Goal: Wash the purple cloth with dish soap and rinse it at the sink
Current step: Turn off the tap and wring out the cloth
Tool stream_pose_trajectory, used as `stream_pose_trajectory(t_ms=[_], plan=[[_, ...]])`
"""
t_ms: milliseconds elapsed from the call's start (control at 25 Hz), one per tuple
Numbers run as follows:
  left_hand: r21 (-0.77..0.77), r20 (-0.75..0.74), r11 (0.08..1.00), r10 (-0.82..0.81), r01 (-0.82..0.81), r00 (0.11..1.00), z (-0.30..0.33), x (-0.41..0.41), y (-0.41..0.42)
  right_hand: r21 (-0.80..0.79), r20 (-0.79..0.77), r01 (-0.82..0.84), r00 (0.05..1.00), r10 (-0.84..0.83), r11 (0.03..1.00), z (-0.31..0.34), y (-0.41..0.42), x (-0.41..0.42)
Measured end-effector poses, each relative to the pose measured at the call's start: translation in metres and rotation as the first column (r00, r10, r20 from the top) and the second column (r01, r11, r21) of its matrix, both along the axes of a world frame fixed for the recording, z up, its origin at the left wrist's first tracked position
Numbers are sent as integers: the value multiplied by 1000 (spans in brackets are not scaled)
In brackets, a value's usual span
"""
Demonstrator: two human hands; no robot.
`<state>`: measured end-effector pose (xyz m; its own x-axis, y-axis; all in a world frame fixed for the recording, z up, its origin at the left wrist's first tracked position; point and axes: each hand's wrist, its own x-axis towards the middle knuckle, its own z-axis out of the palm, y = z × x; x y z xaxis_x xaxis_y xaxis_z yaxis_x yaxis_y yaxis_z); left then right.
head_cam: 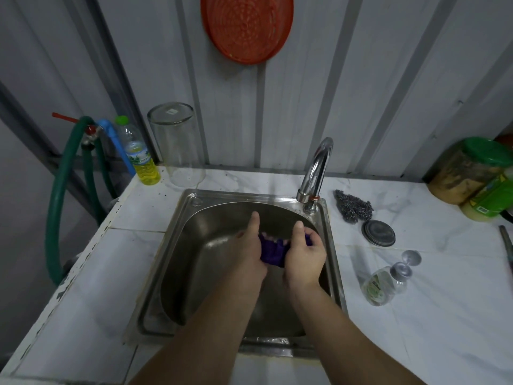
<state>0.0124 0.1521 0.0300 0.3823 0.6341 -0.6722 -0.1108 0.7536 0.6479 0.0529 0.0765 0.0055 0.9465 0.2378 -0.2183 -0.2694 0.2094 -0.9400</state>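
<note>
The purple cloth point(273, 251) is bunched up between both hands, low over the steel sink point(177, 257). My left hand point(251, 251) grips its left side with the thumb pointing up. My right hand point(304, 257) grips its right side, fingers curled around the fabric. The chrome tap point(316, 168) arches over the sink's back right corner; I see no water stream. A clear dish soap pump bottle point(381, 286) lies on its side on the counter to the right of the sink. Most of the cloth is hidden by my hands.
Right of the tap lie a steel wool scourer point(354, 205) and a round metal lid point(378, 233). An upturned glass jar point(177, 145) and a yellow liquid bottle point(140, 154) stand at the back left. A green hose point(59, 195) hangs left. Green-lidded jars point(472, 170) sit far right.
</note>
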Motion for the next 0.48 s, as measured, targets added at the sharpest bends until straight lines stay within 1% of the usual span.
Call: stream_pose_trajectory(t_ms=[80, 200, 360, 400, 480], plan=[[111, -46, 990, 89, -84, 995, 8, 5, 4, -2, -205, 32, 978, -32, 999, 2, 10, 4], [259, -48, 959, 134, -117, 990, 19, 9, 5, -66, -368, -16, 930, -9, 998, 14, 23, 15], [457, -11, 888, 52, -41, 999, 24, 12, -1, -99, -544, -173, 834, 93, 980, 27, 25, 24], [524, -7, 852, 14, -8, 1000, 23, 11, -3, -87, -576, -210, 808, 123, 974, 27, 24, 23], [662, -15, 747, -60, 55, 998, 22, 10, -6, -68, -621, -275, 764, 175, 959, 28, 24, 23]])
